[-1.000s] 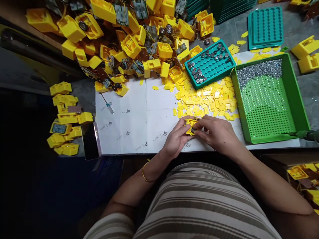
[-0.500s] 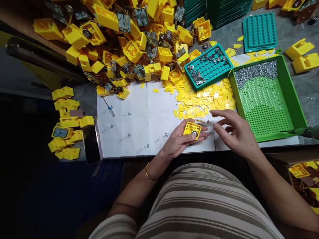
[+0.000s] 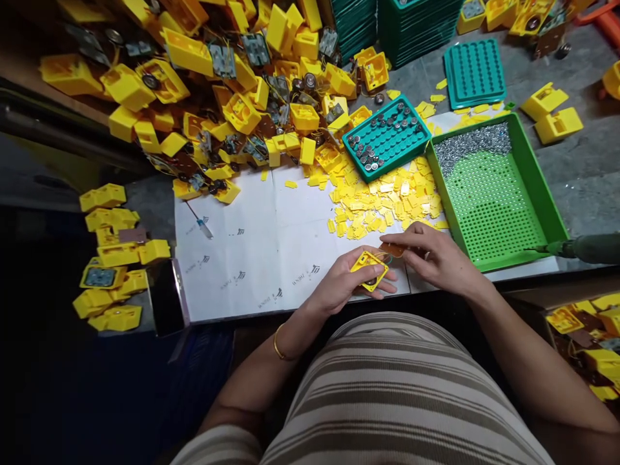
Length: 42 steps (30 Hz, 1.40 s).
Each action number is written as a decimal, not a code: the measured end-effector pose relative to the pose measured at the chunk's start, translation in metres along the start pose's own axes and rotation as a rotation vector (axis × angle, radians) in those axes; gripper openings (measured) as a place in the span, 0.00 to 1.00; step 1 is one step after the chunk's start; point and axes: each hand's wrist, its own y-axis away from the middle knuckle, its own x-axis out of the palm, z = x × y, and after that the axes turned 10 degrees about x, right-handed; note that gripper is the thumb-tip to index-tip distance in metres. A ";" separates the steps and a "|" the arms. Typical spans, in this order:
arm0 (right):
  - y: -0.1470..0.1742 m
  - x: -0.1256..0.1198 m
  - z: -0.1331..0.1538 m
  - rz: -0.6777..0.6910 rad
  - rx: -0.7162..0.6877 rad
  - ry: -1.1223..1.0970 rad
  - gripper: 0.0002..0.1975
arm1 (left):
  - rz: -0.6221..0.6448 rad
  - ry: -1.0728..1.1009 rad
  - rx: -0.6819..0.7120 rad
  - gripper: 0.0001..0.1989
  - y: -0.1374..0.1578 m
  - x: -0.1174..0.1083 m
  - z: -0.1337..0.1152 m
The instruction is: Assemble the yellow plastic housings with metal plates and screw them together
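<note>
well, the left hand (image 3: 341,281) has its grip clamped on a yellow case (image 3: 371,261), thumb pressed over the inside and fingers spread beneath. the case lies open side up, turned so that a corner points roughly toward the body. just right of it and a touch farther off, a brown circuit board (image 3: 391,248) is pinched in the grip of the right hand (image 3: 438,258), its long axis running roughly left to right. the relation that counts, i'd judge, is that short gap: the board sits outside the case, near its far right edge, tied to it by thin wires (image 3: 387,259), with the right hand nearer.

the case is glossy moulded plastic, squarish and shallow; the board is flat, thin and matte. under both hands spreads smooth white paper (image 3: 232,258) with printed marks. to the right stands a green basket (image 3: 542,187), its floor perforated, silvery bits (image 3: 475,148) heaped at the far end. beyond the hands lie thin yellow plates (image 3: 387,203), then a teal tray (image 3: 387,139) of rounded pockets, partly filled with metallic discs, on the grey bench (image 3: 571,168).
</note>
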 end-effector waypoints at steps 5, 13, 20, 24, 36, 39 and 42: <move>-0.011 -0.006 0.002 0.251 0.075 -0.290 0.17 | 0.185 0.046 -0.077 0.18 -0.004 -0.007 0.001; -0.017 -0.009 0.004 0.158 0.221 -0.479 0.15 | 0.215 -0.107 -0.096 0.19 -0.002 -0.006 -0.007; -0.020 -0.014 0.026 0.097 0.284 0.199 0.22 | -0.001 -0.805 0.152 0.13 0.002 0.013 -0.016; -0.024 -0.018 0.032 0.206 0.291 0.214 0.21 | 0.001 -1.182 0.225 0.15 0.004 0.020 -0.021; -0.013 0.000 0.011 0.007 0.285 -0.681 0.20 | -0.070 -0.322 0.049 0.15 -0.014 0.008 -0.008; -0.011 0.008 0.013 -0.085 0.328 -0.786 0.18 | -0.118 -0.141 0.064 0.16 -0.015 0.006 -0.001; -0.006 0.016 0.017 -0.196 0.305 -0.783 0.18 | -0.122 0.041 0.067 0.16 -0.015 0.005 0.003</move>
